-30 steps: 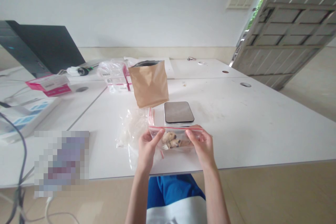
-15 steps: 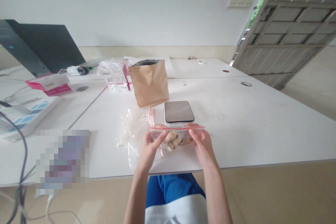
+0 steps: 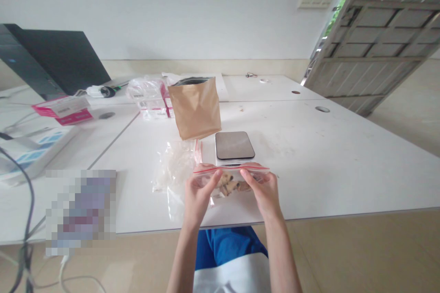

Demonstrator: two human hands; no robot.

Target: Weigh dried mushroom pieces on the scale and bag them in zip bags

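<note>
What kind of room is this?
It's probably an office or small workroom. A black, boxy computer tower sits on the long white desks, and a white-and-blue plastic power strip lies nearer, at the left edge.

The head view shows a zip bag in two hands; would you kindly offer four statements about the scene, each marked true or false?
1. The left hand and the right hand both hold the clear zip bag. True.
2. The clear zip bag is empty. False: tan pieces show inside it.
3. The brown bag stands farther off than the scale. True.
4. The scale lies left of the brown bag. False: it lies to the right.
</note>
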